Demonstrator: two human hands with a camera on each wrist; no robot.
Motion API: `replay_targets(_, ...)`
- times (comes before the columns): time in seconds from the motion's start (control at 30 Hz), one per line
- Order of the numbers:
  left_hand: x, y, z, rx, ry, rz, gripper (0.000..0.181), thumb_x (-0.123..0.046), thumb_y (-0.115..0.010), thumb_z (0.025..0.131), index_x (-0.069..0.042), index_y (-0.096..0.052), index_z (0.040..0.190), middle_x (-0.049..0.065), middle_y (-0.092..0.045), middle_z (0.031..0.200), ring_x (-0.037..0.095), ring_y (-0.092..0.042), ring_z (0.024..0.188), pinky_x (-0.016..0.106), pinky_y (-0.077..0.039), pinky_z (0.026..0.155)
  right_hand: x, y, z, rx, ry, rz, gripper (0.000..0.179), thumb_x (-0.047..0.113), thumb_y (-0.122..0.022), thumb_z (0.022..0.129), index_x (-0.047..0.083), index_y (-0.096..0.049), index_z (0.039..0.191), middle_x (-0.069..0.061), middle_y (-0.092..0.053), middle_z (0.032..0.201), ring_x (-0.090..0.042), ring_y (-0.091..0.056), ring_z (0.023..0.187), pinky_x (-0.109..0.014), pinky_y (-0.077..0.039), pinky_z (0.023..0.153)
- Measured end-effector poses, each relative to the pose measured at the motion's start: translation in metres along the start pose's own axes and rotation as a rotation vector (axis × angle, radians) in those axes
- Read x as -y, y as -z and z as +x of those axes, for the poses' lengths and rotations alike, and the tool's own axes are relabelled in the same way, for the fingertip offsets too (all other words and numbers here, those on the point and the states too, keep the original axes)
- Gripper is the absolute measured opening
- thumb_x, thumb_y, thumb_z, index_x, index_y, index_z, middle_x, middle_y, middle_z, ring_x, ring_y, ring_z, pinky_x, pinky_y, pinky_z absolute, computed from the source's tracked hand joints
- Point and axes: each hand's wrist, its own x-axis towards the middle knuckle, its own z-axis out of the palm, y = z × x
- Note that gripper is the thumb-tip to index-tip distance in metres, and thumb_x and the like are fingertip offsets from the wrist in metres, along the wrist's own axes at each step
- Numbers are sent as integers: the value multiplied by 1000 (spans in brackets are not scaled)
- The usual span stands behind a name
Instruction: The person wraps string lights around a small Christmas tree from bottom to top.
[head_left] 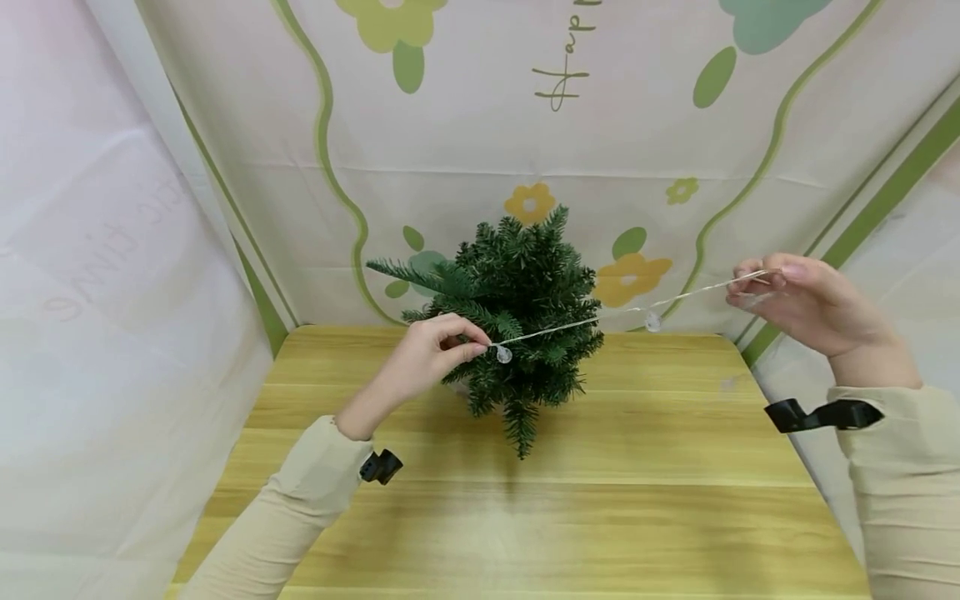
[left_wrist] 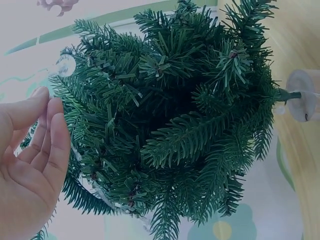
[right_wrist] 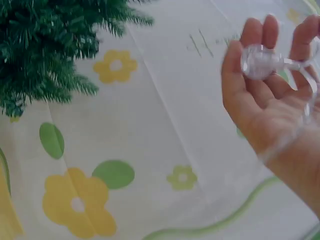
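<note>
A small artificial Christmas tree [head_left: 525, 308] with dense green needles stands upright near the table's back edge. Stretched in front of it is a thin pale light string [head_left: 555, 329] with clear faceted bulbs [head_left: 504, 355]. My left hand [head_left: 431, 354] pinches the string between thumb and forefinger at the tree's front left, beside one bulb [left_wrist: 64, 65]. Out to the right, higher up, my right hand [head_left: 821, 308] pinches the other stretch, palm turned up. Another bulb [right_wrist: 257, 62] hangs before its fingers in the right wrist view. Part of the string shows behind the branches in the left wrist view.
The light wooden table [head_left: 465, 525] extends toward me from the tree. A printed fabric backdrop [head_left: 450, 125] with flowers rises behind it, and white cloth walls [head_left: 97, 333] enclose both sides. The tree's pale round base [left_wrist: 300, 95] appears in the left wrist view.
</note>
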Motion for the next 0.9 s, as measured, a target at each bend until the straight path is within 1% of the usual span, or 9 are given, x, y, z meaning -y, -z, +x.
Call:
replay_targets(0.03,0,0,0,-8,2,2,12,-13,-64,91,-11,-72,98,3,-66,90,12,-51,65,23,-44,58,2,3,-4,-2,-13,17,50,0,-5,101,-10,-54,108,-21,-54,130,-31,-49,124,-35,-37,109)
replay_targets(0.23,-1,0,1,-34,18,12,12,-14,-65,90,-12,-73,98,3,-68,94,11,-55,69,24,-47,61,13,13,-29,-137,-51,173,60,1,2,99,-13,-52,122,-23,-55,129,-30,-55,118,-33,-47,101)
replay_targets(0.3,-1,0,1,-35,20,9,12,-14,-65,91,-12,-73,99,4,-68,93,11,-54,66,23,-46,59,16,15,-35,-192,-69,188,58,0,0,101,-15,-50,126,-25,-57,127,-30,-58,118,-31,-51,98)
replay_targets(0.37,-1,1,0,-36,27,3,13,-14,-64,91,-11,-73,101,5,-68,92,11,-52,64,23,-45,58,19,16,-39,-260,-115,142,54,-1,-5,101,-14,-51,128,-23,-61,124,-28,-61,116,-29,-52,95)
replay_targets(0.5,-1,1,1,-34,42,20,15,-16,-65,91,-11,-72,103,5,-68,90,10,-52,65,22,-45,58,25,20,-44,-421,-257,-51,48,-3,-17,102,-5,-59,126,-16,-68,117,-22,-67,109,-24,-54,89)
replay_targets(0.63,-1,0,1,-40,40,46,14,-17,-65,91,-11,-72,101,4,-68,90,10,-54,67,22,-46,61,30,21,-42,-651,-421,-346,42,-1,-32,102,10,-71,113,-2,-74,105,-12,-71,98,-19,-56,81)
replay_targets(0.73,0,-2,1,-55,32,48,13,-17,-66,90,-11,-73,99,4,-68,90,10,-54,68,23,-47,62,34,18,-33,-833,-611,-619,36,9,-45,101,27,-75,99,13,-74,93,-1,-69,87,-14,-55,74)
replay_targets(0.83,1,-4,1,-73,28,40,12,-17,-66,90,-11,-73,98,4,-68,89,11,-54,68,23,-47,61,39,15,-21,-931,-787,-813,29,23,-53,98,41,-72,87,23,-69,83,6,-63,79,-13,-52,70)
replay_targets(0.9,2,-4,1,-79,27,37,12,-16,-66,90,-10,-73,98,4,-68,88,11,-53,67,23,-46,60,42,14,-12,-964,-856,-880,26,31,-56,96,46,-70,81,26,-67,78,7,-61,76,-14,-51,67)
